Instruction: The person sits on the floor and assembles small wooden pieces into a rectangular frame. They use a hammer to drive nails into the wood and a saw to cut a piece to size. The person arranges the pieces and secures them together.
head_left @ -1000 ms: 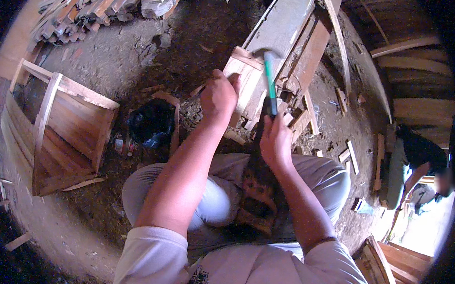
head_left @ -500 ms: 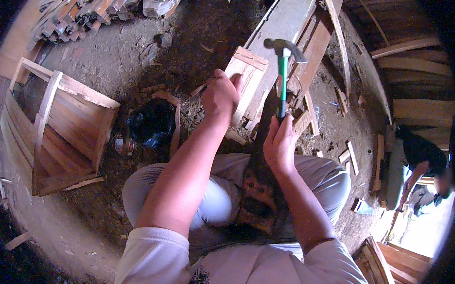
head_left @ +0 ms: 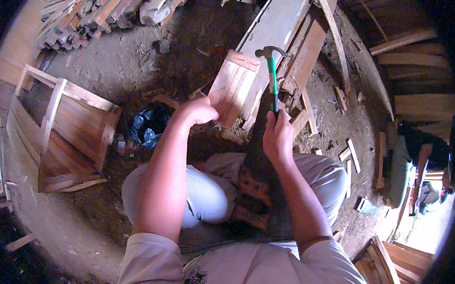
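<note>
Right hand (head_left: 278, 134) wraps claw hammer (head_left: 273, 79) low on its grip | left hand (head_left: 198, 112) at wooden panel's (head_left: 234, 86) edge, hold unclear | hammer likely head-heavy; panel seemingly stiff, edges graspable

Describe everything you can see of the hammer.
The hammer is a claw hammer with a grey, metal-looking head, a slim green handle and a dark grip. The right hand closes around the grip, hiding its lower end. The handle points away from the person, leaning slightly left; the blunt end faces left and the curved claw right. In the picture the head overlaps the grey plank, right of the wooden piece; I can't tell if it touches the plank.
</note>
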Tool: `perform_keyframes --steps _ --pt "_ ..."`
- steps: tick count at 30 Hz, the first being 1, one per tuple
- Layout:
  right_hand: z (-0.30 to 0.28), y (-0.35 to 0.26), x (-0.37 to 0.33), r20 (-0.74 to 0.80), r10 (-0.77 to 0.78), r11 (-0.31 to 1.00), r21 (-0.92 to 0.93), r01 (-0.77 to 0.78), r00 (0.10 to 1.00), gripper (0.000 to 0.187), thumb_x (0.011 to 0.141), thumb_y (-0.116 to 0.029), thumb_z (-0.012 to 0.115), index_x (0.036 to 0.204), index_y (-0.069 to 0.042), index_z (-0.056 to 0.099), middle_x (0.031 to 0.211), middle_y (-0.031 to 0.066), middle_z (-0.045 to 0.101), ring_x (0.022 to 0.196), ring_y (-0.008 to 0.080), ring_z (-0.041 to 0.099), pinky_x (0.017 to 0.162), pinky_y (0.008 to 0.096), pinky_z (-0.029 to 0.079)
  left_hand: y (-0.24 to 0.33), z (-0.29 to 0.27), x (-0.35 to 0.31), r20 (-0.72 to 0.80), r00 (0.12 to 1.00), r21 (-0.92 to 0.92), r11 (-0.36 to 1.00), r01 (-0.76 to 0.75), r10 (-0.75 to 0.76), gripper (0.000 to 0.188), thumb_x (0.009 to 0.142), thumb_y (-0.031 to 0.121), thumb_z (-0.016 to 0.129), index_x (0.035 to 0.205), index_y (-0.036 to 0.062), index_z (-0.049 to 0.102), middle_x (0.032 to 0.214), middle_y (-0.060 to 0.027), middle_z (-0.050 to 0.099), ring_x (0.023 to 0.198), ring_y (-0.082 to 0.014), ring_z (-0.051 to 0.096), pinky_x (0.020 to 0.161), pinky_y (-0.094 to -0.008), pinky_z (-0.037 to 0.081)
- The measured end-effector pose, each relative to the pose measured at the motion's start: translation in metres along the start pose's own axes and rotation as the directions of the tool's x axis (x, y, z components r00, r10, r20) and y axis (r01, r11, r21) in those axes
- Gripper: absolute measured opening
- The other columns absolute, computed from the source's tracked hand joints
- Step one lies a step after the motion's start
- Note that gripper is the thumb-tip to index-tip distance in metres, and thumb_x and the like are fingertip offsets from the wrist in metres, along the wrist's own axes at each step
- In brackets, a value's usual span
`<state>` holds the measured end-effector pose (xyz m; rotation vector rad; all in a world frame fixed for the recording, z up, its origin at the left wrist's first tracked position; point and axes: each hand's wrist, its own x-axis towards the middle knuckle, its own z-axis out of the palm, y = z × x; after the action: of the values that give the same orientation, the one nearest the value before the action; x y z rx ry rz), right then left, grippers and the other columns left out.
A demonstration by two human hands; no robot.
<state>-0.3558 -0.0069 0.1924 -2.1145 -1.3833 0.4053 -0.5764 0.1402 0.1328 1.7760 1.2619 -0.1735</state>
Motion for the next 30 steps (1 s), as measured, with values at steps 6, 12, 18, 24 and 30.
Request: perform_keyframes --steps 6,12,18,24,30 --pt "0.001 0.002 0.007 -0.053 0.003 0.996 0.088 0.001 0.999 0.031 0.111 -0.028 0.053 0.1 0.001 0.051 0.079 0.034 0.065 0.076 0.0572 0.064 0.064 0.0601 0.048 0.025 -0.002 -0.03 -0.134 0.978 -0.549 0.834 0.059 -0.157 0.028 0.092 0.004 0.067 0.119 0.0029 0.072 0.1 -0.0113 0.075 0.082 -0.0206 0.073 0.063 -0.0337 0.061" --pt "0.031 0.058 0.02 -0.006 0.139 0.979 0.153 -0.136 0.99 0.023 0.11 -0.023 0.049 0.11 -0.001 0.056 0.088 0.0269 0.064 0.078 0.0469 0.065 0.069 0.0575 0.05 0.028 0.008 -0.011 -0.124 0.991 -0.605 0.795 -0.04 -0.045 0.019 0.095 0.01 0.075 0.112 0.0045 0.072 0.087 -0.0041 0.072 0.069 -0.0141 0.068 0.056 -0.0314 0.059" --pt "0.015 0.002 0.03 0.039 0.116 0.936 0.331 -0.123 0.992 0.022 0.107 -0.018 0.056 0.102 0.004 0.054 0.085 0.0314 0.068 0.085 0.0536 0.068 0.073 0.0618 0.051 0.024 -0.037 -0.031 -0.013 0.999 -0.651 0.759 0.016 -0.032 0.025 0.095 0.015 0.08 0.113 0.0009 0.068 0.093 -0.0074 0.073 0.072 -0.0137 0.068 0.061 -0.0262 0.055" --pt "0.013 0.018 0.013 -0.019 0.15 0.915 0.381 -0.132 0.989 0.031 0.109 -0.025 0.056 0.102 0.005 0.053 0.084 0.0355 0.066 0.088 0.058 0.065 0.076 0.0634 0.05 0.053 -0.004 -0.031 -0.038 0.999 -0.663 0.747 -0.054 0.039 0.027 0.099 0.021 0.077 0.117 0.005 0.066 0.099 -0.0034 0.072 0.079 -0.0078 0.063 0.067 -0.024 0.05" --pt "0.018 0.007 0.02 0.014 0.14 0.899 0.416 -0.133 0.99 0.033 0.109 -0.026 0.056 0.102 0.006 0.055 0.086 0.0357 0.067 0.09 0.0576 0.065 0.078 0.0624 0.051 0.043 -0.003 0.003 -0.282 0.928 -0.488 0.797 -0.357 0.243 0.03 0.098 0.022 0.077 0.115 -0.0002 0.066 0.109 -0.014 0.075 0.094 -0.0267 0.072 0.081 -0.0375 0.057"
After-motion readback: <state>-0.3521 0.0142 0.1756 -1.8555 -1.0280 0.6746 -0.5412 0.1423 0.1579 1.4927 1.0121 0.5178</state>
